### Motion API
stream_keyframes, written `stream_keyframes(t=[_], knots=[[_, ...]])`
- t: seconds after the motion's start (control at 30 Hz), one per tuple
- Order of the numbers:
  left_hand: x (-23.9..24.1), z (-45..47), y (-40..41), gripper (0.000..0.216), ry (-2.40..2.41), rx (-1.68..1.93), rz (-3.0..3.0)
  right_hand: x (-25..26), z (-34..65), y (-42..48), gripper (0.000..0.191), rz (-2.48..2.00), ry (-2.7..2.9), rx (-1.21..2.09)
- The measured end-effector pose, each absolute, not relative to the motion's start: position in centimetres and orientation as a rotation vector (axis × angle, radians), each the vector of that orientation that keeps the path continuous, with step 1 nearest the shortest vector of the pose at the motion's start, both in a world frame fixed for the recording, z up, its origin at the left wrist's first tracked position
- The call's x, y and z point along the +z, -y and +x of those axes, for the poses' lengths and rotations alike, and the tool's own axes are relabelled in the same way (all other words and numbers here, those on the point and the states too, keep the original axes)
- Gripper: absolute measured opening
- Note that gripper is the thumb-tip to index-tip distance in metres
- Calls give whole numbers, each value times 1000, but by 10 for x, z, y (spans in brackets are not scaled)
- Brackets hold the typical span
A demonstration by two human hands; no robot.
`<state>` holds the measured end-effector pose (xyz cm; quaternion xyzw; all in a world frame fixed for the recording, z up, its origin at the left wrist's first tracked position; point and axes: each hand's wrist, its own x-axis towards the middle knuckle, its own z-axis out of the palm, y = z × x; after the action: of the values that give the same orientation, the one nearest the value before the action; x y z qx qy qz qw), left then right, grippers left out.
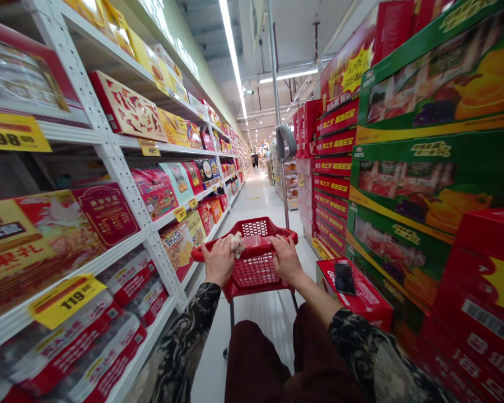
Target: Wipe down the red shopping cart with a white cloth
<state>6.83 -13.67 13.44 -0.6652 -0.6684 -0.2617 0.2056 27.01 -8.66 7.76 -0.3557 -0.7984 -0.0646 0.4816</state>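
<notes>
Red plastic on the shopping cart (pixel 254 274), held by its handle (pixel 262 242): clasped toward the left end by the left hand (pixel 219 261), with fingers bent over it, and toward the right end by the right hand (pixel 289 260), likewise curled. Right beside the left hand, against the handle, a crumpled whitish wad (pixel 237 244), too small to tell whether pinched or merely resting. Just beyond both hands, the perforated basket (pixel 254 228). Left of the hands, white metal shelving (pixel 120 168) packed with gift boxes (pixel 128 106), plus wrapped bottles (pixel 128 271) low down, near a yellow price tag (pixel 67 299) marked 119. Right of the hands, stacked green boxes (pixel 407 173) with fruit pictures and, farther off, a tall stack of red cartons (pixel 335 184). Lower and near the right hand, a red box (pixel 367 305) with a dark, blurred thing (pixel 345 277) on top. Behind the hands, patterned sleeves (pixel 357 336) and dark brown trousers (pixel 252 358). Far ahead of the hands, along the pale floor (pixel 256 207), a person (pixel 255 160) in dark clothing
</notes>
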Motion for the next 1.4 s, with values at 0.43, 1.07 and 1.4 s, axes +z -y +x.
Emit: stream_keyframes(t=[0.43, 1.07, 1.4], knots=[[123, 81, 127, 39, 1571, -673, -2025, 66, 276, 85, 62, -733, 1931, -223], [121, 110, 130, 38, 1526, -720, -2103, 67, 279, 85, 62, -722, 1886, -188], [133, 88, 132, 39, 1748, -780, -1974, 68, 274, 88, 59, -734, 1836, -147]])
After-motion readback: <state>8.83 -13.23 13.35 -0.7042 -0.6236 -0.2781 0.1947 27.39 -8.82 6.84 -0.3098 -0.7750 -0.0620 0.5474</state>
